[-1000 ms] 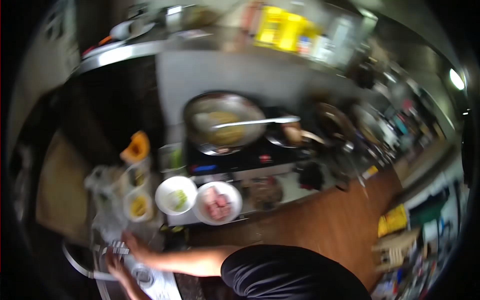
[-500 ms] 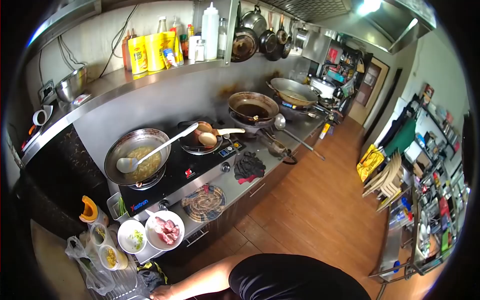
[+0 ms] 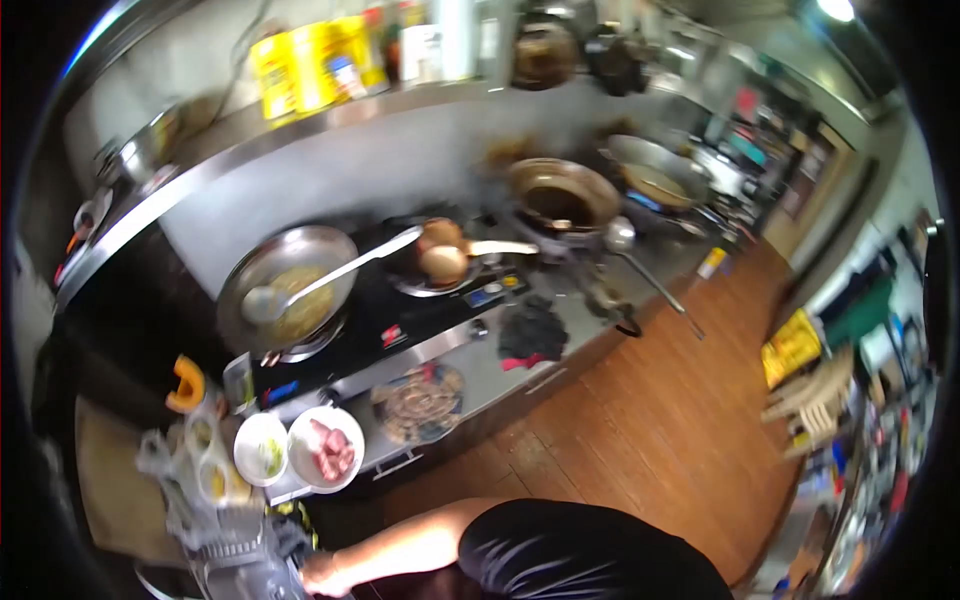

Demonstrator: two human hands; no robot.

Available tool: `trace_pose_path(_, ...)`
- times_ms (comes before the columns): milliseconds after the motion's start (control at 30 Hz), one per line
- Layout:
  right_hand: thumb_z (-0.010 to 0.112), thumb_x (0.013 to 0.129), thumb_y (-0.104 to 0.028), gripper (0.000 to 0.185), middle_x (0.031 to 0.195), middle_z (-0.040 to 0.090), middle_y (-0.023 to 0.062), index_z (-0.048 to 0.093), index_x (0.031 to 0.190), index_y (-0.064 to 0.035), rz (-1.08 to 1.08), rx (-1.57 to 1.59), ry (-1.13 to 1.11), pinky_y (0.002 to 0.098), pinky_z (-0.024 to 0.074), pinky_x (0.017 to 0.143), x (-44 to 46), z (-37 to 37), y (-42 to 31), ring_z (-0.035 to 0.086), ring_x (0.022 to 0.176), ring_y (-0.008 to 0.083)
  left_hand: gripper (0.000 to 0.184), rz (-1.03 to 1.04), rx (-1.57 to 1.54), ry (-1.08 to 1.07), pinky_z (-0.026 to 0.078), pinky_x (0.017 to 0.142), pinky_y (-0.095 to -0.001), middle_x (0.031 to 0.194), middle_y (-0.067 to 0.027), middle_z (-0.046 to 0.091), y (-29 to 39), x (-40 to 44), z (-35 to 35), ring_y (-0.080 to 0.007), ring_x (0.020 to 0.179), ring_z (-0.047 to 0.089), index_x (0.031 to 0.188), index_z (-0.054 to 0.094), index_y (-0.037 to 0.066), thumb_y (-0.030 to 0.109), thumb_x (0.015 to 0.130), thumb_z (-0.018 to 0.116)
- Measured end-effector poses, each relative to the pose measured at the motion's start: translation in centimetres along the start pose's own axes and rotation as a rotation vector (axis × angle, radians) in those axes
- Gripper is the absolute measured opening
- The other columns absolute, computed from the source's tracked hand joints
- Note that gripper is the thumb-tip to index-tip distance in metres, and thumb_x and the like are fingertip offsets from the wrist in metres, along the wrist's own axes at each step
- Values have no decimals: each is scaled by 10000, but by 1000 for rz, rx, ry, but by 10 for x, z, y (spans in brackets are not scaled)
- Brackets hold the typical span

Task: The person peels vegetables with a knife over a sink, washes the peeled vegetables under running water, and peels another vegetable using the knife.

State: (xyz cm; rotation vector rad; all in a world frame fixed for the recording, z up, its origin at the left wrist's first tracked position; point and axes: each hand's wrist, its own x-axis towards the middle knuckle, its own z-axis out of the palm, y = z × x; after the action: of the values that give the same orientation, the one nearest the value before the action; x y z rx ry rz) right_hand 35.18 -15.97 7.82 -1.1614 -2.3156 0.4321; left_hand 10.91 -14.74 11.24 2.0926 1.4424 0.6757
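My right hand (image 3: 325, 574) is low in the frame, at the end of a bare forearm and a black sleeve (image 3: 590, 550). It is beside the metal sink area (image 3: 245, 578) and close to a dark cloth (image 3: 290, 538). Blur and the frame's lower edge hide its fingers, so any hold is unclear. My left hand is out of sight. On the counter above stand a white bowl of raw meat pieces (image 3: 327, 450) and a smaller white bowl with chopped greens (image 3: 262, 450). A wok (image 3: 335, 262) holds pale food in liquid, with a ladle (image 3: 340, 280) resting in it.
Clear containers (image 3: 215, 478) and a plastic bag (image 3: 160, 455) sit by an orange squash piece (image 3: 186, 385). Along the counter are a woven mat (image 3: 418, 403), dark cloth (image 3: 532, 330), small pan (image 3: 445, 262) and wok of dark liquid (image 3: 560, 205). Chairs (image 3: 815, 400) stand across the floor.
The view has tilted and shifted, and now it is blurred. My right hand appears slightly higher and more of the sink area shows. The bowls and pans stay in their places.
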Motion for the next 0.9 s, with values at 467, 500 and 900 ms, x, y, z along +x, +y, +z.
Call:
trace_pose_path(467,714,960,-96,235,1133,751,91,754,1191,-91,252,273,146,406,620,807,-57,-123,-10,751,959,331,172,49,-408,512,565,828,-370,964,-180,742,37,253,-40,-267,925,746,1131,735,4,103,1002,679)
trace_pose_path(500,718,958,-100,237,1124,751,93,756,1191,-100,275,248,131,405,619,791,-59,-128,-8,749,943,332,182,93,-287,488,568,861,-401,996,-199,747,28,285,-38,-321,959,747,1135,738,7,91,997,654)
trace_pose_path(900,723,966,-65,255,1084,757,133,750,1220,-75,461,246,-83,375,608,796,-49,-120,-20,741,968,301,423,-62,502,36,526,1070,-480,1269,-198,713,-126,483,63,-395,1247,649,1292,716,88,257,907,672)
